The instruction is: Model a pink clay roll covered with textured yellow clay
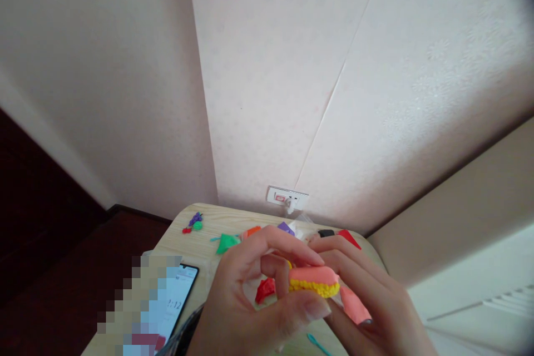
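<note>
A small modelling-clay piece (315, 278), smooth pink on top with a bumpy yellow layer below, is held up over the table. My left hand (246, 306) pinches it, thumb underneath and index finger on top. At its right end, the fingers of my right hand (375, 289) close against the clay; the right thumb is mostly hidden. Beneath the hands lie a red packet (265, 290) and a pink packet (354, 305), both partly covered. A teal modelling tool (319, 345) is at the bottom edge of the view.
On the light wooden table (183, 242) stand small clay fruits (195, 221) at the far left corner. A green packet (227, 243), a purple packet (286, 228) and a red packet (349, 238) line the back. A phone (175, 300) lies left; a wall socket (287, 198) holds a plug.
</note>
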Demonstrator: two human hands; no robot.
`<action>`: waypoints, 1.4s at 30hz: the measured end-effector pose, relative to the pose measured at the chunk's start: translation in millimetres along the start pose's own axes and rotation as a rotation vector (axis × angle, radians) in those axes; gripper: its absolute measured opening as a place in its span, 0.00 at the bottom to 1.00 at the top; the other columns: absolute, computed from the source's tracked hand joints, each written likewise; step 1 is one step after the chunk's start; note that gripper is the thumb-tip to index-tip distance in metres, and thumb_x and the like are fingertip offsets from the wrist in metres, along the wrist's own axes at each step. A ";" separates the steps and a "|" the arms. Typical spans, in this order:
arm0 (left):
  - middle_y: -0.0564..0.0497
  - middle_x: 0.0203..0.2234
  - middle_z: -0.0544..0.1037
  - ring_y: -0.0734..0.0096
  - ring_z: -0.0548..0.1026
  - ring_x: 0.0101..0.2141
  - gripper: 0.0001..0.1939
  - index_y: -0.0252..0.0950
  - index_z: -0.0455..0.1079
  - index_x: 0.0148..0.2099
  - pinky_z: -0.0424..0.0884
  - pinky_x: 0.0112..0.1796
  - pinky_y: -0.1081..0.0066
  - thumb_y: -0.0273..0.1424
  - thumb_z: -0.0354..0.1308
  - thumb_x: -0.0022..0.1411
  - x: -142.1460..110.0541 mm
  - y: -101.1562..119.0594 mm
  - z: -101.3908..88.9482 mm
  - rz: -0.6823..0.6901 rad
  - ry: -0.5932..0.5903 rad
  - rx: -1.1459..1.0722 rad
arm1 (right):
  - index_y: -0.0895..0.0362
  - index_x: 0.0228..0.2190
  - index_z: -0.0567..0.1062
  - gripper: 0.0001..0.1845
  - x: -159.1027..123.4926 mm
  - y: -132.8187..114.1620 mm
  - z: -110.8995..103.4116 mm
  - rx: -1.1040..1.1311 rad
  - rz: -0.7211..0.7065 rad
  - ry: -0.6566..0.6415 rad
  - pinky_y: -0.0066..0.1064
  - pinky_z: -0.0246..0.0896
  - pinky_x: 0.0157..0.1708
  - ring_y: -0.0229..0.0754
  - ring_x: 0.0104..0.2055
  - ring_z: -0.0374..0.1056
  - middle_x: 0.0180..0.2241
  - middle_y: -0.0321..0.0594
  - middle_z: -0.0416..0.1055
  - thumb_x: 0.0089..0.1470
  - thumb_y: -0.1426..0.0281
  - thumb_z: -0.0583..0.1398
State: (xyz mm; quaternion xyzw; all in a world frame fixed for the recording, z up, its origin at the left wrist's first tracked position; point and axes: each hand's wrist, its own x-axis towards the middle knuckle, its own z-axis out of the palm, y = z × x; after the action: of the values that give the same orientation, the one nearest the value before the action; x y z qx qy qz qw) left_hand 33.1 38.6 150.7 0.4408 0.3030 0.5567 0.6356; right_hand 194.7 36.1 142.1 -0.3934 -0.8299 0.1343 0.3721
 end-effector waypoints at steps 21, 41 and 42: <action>0.60 0.16 0.69 0.82 0.61 0.19 0.09 0.39 0.73 0.30 0.58 0.21 0.81 0.29 0.70 0.47 2.9 2.3 -2.3 -0.047 -0.050 0.002 | 0.53 0.34 0.74 0.03 0.3 3.2 0.3 -0.044 -0.034 0.055 0.22 0.71 0.34 0.38 0.37 0.74 0.34 0.38 0.75 0.59 0.68 0.60; 0.55 0.22 0.73 0.80 0.63 0.21 0.11 0.38 0.74 0.31 0.53 0.16 0.81 0.36 0.70 0.47 1.5 8.7 -3.0 -0.095 -0.044 0.096 | 0.52 0.41 0.73 0.08 -0.5 10.6 -3.7 -0.129 -0.128 0.023 0.15 0.70 0.39 0.34 0.39 0.76 0.35 0.34 0.76 0.58 0.67 0.62; 0.55 0.24 0.74 0.79 0.64 0.23 0.11 0.37 0.74 0.30 0.54 0.17 0.81 0.36 0.71 0.46 1.9 9.0 -2.9 -0.096 -0.043 0.090 | 0.52 0.41 0.73 0.08 -0.4 11.3 -4.6 -0.137 -0.141 0.026 0.15 0.70 0.39 0.34 0.38 0.77 0.35 0.34 0.76 0.58 0.67 0.62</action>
State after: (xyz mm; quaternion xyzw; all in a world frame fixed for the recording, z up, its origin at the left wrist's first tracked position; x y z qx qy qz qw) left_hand 27.0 41.0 157.7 0.4656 0.3348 0.5018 0.6475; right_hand 204.5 42.9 139.2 -0.3602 -0.8578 0.0454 0.3637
